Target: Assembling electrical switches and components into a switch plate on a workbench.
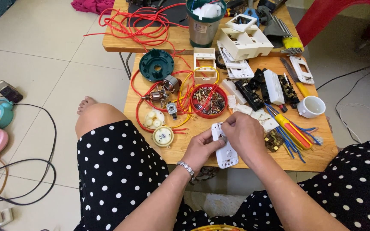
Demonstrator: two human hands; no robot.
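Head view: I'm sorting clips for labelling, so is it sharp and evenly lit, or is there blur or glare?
Head view: soft, even daylight, faint shadows under the hands; white plastic socket plate and red round tray of screws look sharp; mild wide-angle stretching at the edges; no strong glare.

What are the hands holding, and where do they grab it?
A white socket plate: left hand grips its left edge, right hand covers its upper end.
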